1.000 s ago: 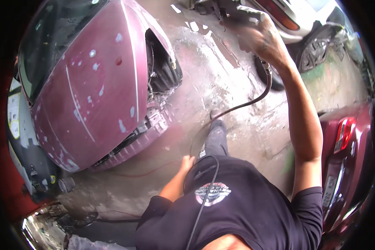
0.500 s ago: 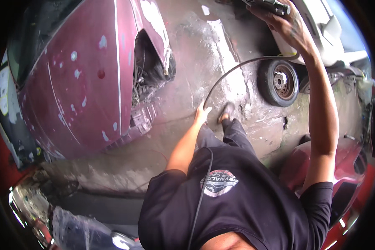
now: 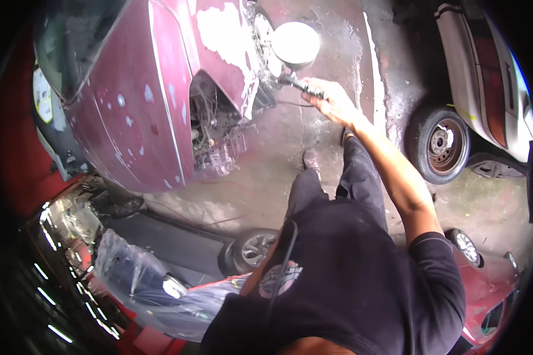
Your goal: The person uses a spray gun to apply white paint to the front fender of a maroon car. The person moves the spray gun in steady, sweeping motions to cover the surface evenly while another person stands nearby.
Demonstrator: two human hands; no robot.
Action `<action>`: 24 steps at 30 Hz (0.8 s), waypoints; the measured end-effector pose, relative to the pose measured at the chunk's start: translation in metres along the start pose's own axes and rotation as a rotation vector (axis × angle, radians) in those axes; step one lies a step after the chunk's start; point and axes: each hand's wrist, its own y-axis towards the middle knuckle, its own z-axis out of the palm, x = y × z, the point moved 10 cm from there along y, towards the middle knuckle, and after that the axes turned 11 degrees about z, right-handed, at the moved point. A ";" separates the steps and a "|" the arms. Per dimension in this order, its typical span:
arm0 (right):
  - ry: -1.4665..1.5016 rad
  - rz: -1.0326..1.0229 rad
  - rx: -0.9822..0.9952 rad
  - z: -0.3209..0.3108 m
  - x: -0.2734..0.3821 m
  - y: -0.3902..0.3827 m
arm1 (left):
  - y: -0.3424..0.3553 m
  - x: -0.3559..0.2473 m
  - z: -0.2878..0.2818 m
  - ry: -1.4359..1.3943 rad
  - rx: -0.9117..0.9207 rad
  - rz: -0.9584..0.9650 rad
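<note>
My right hand [image 3: 331, 102] grips a dark air tool [image 3: 296, 83] with a hose behind it, held out toward the front fender [image 3: 219, 32] of a faded maroon car. The fender has large white patches and an open lamp cavity [image 3: 210, 103]. A white round object [image 3: 295, 41] sits just beyond the tool's tip, beside a wheel [image 3: 266, 44]; I cannot tell whether the tool touches it. My left forearm [image 3: 257, 275] shows beside my torso, but my left hand is hidden behind my body.
A white vehicle [image 3: 515, 136] stands at right, with a loose tire on a rusty rim [image 3: 438, 144] beside it. A plastic-covered car [image 3: 136, 272] is at lower left, another red car [image 3: 488, 290] at lower right. Thin hoses or cords [image 3: 225, 219] cross the floor.
My right hand with the tool has come from the upper right toward the maroon fender. My left hand, earlier on the hose, has dropped out of sight. The view has shifted.
</note>
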 end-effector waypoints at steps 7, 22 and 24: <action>0.112 0.085 -0.016 -0.028 -0.040 0.031 | 0.009 -0.124 0.104 0.494 -0.017 0.098; 0.206 0.020 -0.110 -0.055 -0.052 0.112 | 0.174 -0.559 0.106 2.637 -0.022 0.600; 0.260 0.024 -0.142 -0.046 -0.055 0.116 | 0.199 -0.605 0.093 2.760 0.221 0.824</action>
